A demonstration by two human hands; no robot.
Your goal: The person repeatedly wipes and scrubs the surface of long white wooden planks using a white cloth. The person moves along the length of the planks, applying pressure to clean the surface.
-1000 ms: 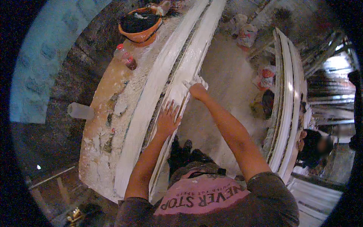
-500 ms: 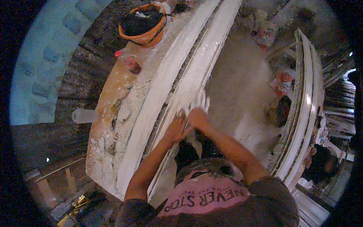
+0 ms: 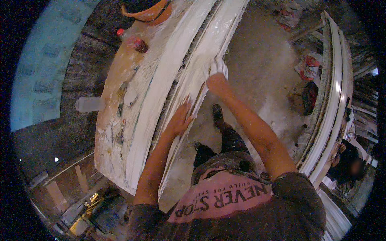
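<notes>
Two long strips of white, wet-looking plaster run side by side along a work table; loose fibres stick out of them. My left hand (image 3: 179, 118) lies flat on the right-hand plaster strip (image 3: 196, 72), fingers stretched forward along it. Farther up the same strip, my right hand (image 3: 217, 77) presses on its right edge. Its fingers are coated white and extended, blending with the plaster. Between the strips shows a dark, fibrous gap. The left-hand plaster strip (image 3: 165, 76) is untouched by either hand.
On the worn table (image 3: 107, 120) stands a red-and-clear container (image 3: 138, 45); an orange tub (image 3: 150, 14) is behind it. A pale translucent container (image 3: 88, 104) is at the table's left edge. Another bench with long white mouldings (image 3: 335, 88) curves along the right, where a person (image 3: 348, 160) is.
My hands have moved apart. The right one has gone forward along the strip's edge, while the left rests nearer to me. The view has shifted, bringing my feet into sight.
</notes>
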